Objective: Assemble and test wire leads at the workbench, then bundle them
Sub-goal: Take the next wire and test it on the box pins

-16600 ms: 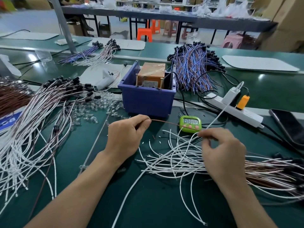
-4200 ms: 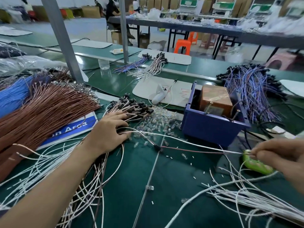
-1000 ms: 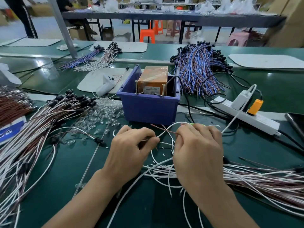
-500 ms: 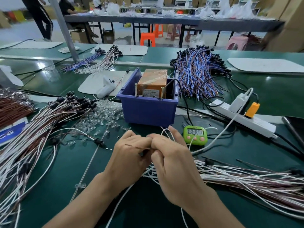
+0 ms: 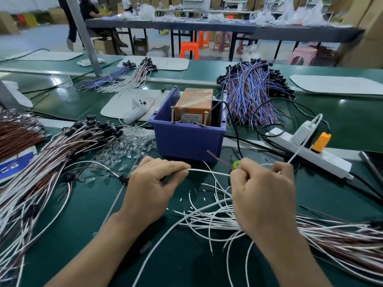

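My left hand (image 5: pixel 152 187) pinches the end of a white wire (image 5: pixel 209 172) between thumb and fingers. The wire runs right to my right hand (image 5: pixel 262 196), whose curled fingers grip it together with a thin brown wire (image 5: pixel 217 157) that sticks up to the left. Both hands hover just in front of the blue bin (image 5: pixel 187 138), which holds an orange-brown tester box (image 5: pixel 193 105). Loose white wires (image 5: pixel 207 220) lie under my right hand. A pile of finished brown-and-white leads (image 5: pixel 58 154) with black ends spreads at the left.
Clear small bulbs (image 5: pixel 128 143) lie scattered left of the bin. A green timer (image 5: pixel 236 165) is mostly hidden behind my right hand. A white power strip (image 5: pixel 310 154) with an orange plug sits at the right, with blue-and-brown leads (image 5: pixel 250 94) behind and more leads (image 5: pixel 342 241) at the lower right.
My hands, pressed together half a second ago, have drawn apart, and a white wire is now stretched between them. The brown wire end now points up from my right hand.
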Tool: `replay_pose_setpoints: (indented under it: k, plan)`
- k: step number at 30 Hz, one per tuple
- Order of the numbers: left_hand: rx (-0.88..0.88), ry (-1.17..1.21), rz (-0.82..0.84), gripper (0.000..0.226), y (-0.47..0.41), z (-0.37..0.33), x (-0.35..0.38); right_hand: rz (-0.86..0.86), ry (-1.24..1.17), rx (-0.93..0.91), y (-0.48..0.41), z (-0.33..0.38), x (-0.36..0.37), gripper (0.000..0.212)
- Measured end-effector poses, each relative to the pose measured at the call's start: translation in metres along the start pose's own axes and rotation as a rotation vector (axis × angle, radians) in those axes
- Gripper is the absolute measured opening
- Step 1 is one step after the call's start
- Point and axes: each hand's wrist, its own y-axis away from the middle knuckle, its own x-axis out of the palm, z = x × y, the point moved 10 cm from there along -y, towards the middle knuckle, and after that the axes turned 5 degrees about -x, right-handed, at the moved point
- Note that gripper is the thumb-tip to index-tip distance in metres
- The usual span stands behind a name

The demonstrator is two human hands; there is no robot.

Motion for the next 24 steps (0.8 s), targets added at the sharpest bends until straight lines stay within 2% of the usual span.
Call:
replay_pose_setpoints:
  k: [4, 7, 10, 12, 15, 18, 24]
  plan:
    - [-0.208, 0.101, -0.019, 0.013, 0.0, 0.023, -0.005, 0.007, 0.031, 0.089, -0.002, -0.019, 0.001, 0.034]
    - [-0.408, 0.271, -0.028, 0.03, 0.003, 0.043, 0.002, 0.022, 0.111, 0.049, -0.002, -0.016, 0.007, 0.031]
    - [-0.652, 0.612, -0.069, 0.018, 0.005, 0.065, 0.007, 0.08, 0.173, 0.006, -0.003, -0.018, 0.016, 0.03]
    - [-0.82, 0.891, -0.026, 0.008, 0.011, 0.074, 0.017, 0.109, 0.178, -0.02, -0.003, -0.018, 0.021, 0.032]
    - [-0.994, 1.223, 0.085, 0.014, 0.018, 0.074, 0.033, 0.158, 0.205, -0.019, 0.0, -0.016, 0.028, 0.037]
    - [-1.047, 1.402, 0.146, 0.025, 0.017, 0.07, 0.038, 0.178, 0.218, -0.004, 0.0, -0.019, 0.03, 0.038]
    - [-0.911, 1.433, 0.265, 0.029, 0.011, 0.058, 0.04, 0.156, 0.169, 0.001, 0.0, -0.019, 0.027, 0.036]
